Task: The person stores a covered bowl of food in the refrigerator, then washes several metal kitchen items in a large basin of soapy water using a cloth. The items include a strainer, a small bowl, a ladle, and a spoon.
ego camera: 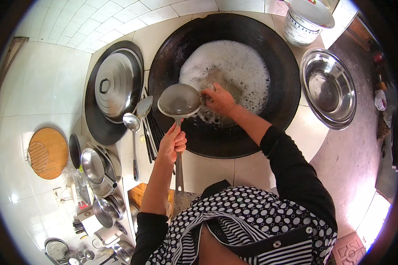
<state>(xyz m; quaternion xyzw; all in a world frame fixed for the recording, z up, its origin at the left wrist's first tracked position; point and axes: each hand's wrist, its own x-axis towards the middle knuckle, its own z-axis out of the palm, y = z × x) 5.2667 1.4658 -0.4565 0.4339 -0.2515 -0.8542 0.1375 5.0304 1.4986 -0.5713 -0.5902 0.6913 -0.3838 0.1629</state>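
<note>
My left hand point(174, 142) is closed around the handle of a metal strainer ladle point(180, 99). The ladle's round bowl is over the near left side of a large black wok point(172, 43). Foamy, cloudy water point(232, 59) fills the middle of the wok, with a bare murky patch in the foam. Beside the ladle's rim, my right hand point(220, 101) has its fingers bent down at the water. Something greyish shows at its fingertips, but blur and splashing hide whether it is a scrubber or only water.
Left of the wok lie a spatula point(144, 106), a metal spoon point(131, 122) and a lidded black pan point(114, 86). Steel basins point(328, 86) sit at the counter's right edge, with stacked enamel basins point(301, 29) behind. Pots point(93, 165) crowd the left side.
</note>
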